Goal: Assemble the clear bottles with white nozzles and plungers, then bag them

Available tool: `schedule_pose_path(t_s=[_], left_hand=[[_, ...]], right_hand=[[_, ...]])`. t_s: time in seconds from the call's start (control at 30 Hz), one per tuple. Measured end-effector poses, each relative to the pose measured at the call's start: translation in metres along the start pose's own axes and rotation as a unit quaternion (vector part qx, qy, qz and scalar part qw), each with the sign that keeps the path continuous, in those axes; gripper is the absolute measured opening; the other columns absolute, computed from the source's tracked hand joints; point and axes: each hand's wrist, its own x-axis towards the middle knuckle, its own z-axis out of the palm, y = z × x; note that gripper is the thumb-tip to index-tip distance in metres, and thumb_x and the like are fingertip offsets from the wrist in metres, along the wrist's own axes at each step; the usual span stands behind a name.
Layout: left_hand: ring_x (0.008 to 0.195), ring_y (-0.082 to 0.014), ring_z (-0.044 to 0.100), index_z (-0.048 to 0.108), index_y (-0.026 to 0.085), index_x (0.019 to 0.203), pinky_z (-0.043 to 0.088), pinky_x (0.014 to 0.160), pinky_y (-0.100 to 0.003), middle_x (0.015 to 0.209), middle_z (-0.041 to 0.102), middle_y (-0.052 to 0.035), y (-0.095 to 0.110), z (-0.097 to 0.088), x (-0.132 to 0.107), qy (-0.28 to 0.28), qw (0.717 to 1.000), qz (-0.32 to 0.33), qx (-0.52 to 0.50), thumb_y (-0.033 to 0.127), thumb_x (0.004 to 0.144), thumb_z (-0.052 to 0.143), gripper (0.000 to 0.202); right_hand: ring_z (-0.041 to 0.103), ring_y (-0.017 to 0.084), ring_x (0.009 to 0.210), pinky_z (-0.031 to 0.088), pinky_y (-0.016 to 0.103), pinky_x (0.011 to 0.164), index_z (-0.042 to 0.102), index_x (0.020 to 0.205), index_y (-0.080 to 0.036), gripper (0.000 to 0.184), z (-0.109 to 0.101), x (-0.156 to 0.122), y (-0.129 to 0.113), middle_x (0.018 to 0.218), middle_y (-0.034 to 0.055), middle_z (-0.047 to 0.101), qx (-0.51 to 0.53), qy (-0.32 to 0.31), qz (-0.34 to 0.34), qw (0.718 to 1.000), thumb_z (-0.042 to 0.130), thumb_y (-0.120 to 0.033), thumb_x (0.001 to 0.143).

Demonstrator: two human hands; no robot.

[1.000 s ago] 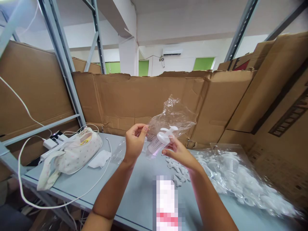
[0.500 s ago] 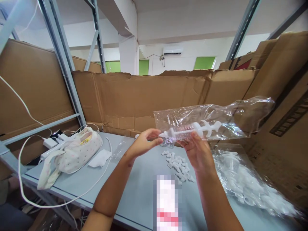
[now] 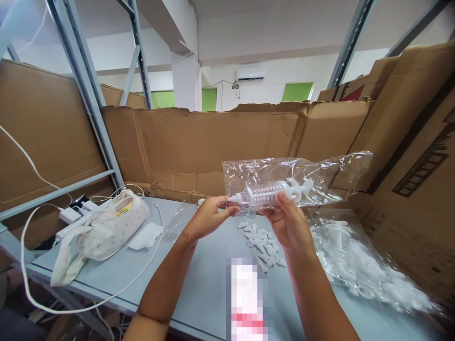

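Head view: above the grey table [image 3: 199, 274], the right hand [image 3: 289, 225] grips a clear bag [image 3: 330, 177] holding a white syringe [image 3: 266, 193]. The left hand [image 3: 208, 218] pinches the syringe's tip. Bagging looks underway; seating it fully needs a steady push.

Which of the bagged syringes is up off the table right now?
The clear plastic syringe in its transparent bag, held by both hands; the others lie piled at right.

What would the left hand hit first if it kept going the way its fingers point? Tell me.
Left hand points right at the syringe tip inside the clear bag; it seems to touch it already.
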Motion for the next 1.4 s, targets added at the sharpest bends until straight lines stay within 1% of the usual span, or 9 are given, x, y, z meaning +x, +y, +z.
schedule_pose_path(t_s=[0.2, 0.37, 0.47, 0.53, 0.63, 0.8, 0.97, 1.17, 1.4], left_hand=[[0.077, -0.0155, 0.063, 0.068, 0.015, 0.085, 0.050, 0.071, -0.026, 0.084, 0.070, -0.0047, -0.032, 0.012, 0.019, 0.003, 1.000, 0.013, 0.028, 0.039, 0.085, 0.055, 0.027], [0.101, -0.0234, 0.063, 0.060, 0.014, 0.117, 0.050, 0.088, -0.036, 0.118, 0.064, -0.0120, -0.092, 0.063, 0.028, -0.107, 0.983, -0.032, 0.149, 0.033, 0.087, 0.053, 0.037], [0.133, -0.0271, 0.040, 0.050, 0.015, 0.133, 0.033, 0.109, -0.038, 0.144, 0.043, -0.0152, -0.123, 0.096, 0.023, -0.154, 0.972, -0.018, 0.178, 0.020, 0.082, 0.057, 0.051], [0.141, -0.0297, 0.025, 0.045, 0.016, 0.138, 0.026, 0.113, -0.040, 0.152, 0.027, -0.0163, -0.138, 0.110, 0.020, -0.187, 0.961, -0.015, 0.201, 0.011, 0.081, 0.054, 0.058], [0.142, -0.0328, 0.016, 0.041, 0.021, 0.140, 0.023, 0.114, -0.047, 0.154, 0.020, -0.0138, -0.153, 0.117, 0.017, -0.227, 0.946, -0.017, 0.233, 0.005, 0.076, 0.051, 0.067], [0.140, -0.0280, 0.026, 0.050, 0.023, 0.132, 0.024, 0.114, -0.046, 0.151, 0.031, -0.0086, -0.158, 0.115, 0.019, -0.245, 0.931, -0.013, 0.271, 0.010, 0.076, 0.051, 0.057], [0.129, -0.0262, 0.042, 0.057, 0.023, 0.123, 0.034, 0.108, -0.041, 0.137, 0.047, -0.0098, -0.152, 0.110, 0.022, -0.244, 0.927, 0.004, 0.286, 0.012, 0.074, 0.051, 0.050], [0.134, -0.0268, 0.037, 0.044, 0.026, 0.136, 0.036, 0.106, -0.038, 0.149, 0.032, -0.0094, -0.150, 0.099, 0.025, -0.273, 0.918, 0.029, 0.288, 0.015, 0.074, 0.053, 0.064], [0.120, -0.0268, 0.048, 0.056, 0.026, 0.121, 0.038, 0.103, -0.042, 0.129, 0.051, -0.0074, -0.150, 0.099, 0.022, -0.274, 0.906, 0.048, 0.319, 0.030, 0.077, 0.057, 0.045]], right_hand=[[0.067, 0.014, 0.080, 0.057, 0.030, 0.074, 0.064, 0.081, -0.029, 0.018, -0.019, 0.008, -0.015, 0.083, -0.0061, 0.071, 0.006, 0.022, -0.032, 0.999, 0.073, -0.041, 0.071], [0.067, 0.015, 0.083, 0.055, 0.029, 0.072, 0.066, 0.087, -0.031, 0.016, -0.024, 0.005, -0.026, 0.090, -0.0044, 0.070, -0.036, -0.017, -0.022, 0.999, 0.070, -0.041, 0.075], [0.066, 0.014, 0.080, 0.055, 0.026, 0.068, 0.067, 0.088, -0.031, 0.021, -0.020, 0.002, -0.027, 0.089, -0.0042, 0.069, -0.011, 0.001, -0.043, 0.999, 0.071, -0.046, 0.073], [0.066, 0.014, 0.076, 0.055, 0.025, 0.062, 0.067, 0.088, -0.030, 0.025, -0.018, 0.001, -0.026, 0.087, -0.0036, 0.069, -0.010, -0.002, -0.056, 0.998, 0.071, -0.050, 0.073], [0.062, 0.012, 0.062, 0.051, 0.022, 0.049, 0.067, 0.087, -0.027, 0.035, -0.018, 0.003, -0.025, 0.079, -0.0027, 0.068, -0.018, -0.002, -0.080, 0.997, 0.069, -0.058, 0.070], [0.057, 0.010, 0.052, 0.047, 0.021, 0.042, 0.066, 0.082, -0.022, 0.049, -0.020, 0.009, -0.022, 0.072, -0.0028, 0.065, 0.006, 0.023, -0.091, 0.996, 0.072, -0.065, 0.060], [0.057, 0.009, 0.052, 0.046, 0.020, 0.041, 0.066, 0.085, -0.022, 0.049, -0.021, 0.012, -0.020, 0.075, -0.0033, 0.065, 0.011, 0.033, -0.084, 0.996, 0.073, -0.064, 0.060], [0.059, 0.012, 0.059, 0.045, 0.023, 0.045, 0.065, 0.088, -0.022, 0.051, -0.023, 0.010, -0.021, 0.077, -0.0020, 0.065, -0.034, 0.025, -0.089, 0.995, 0.069, -0.066, 0.063], [0.064, 0.018, 0.072, 0.051, 0.029, 0.061, 0.065, 0.092, -0.023, 0.050, -0.027, 0.010, -0.017, 0.081, 0.0009, 0.066, -0.059, 0.033, -0.081, 0.994, 0.065, -0.066, 0.068]])
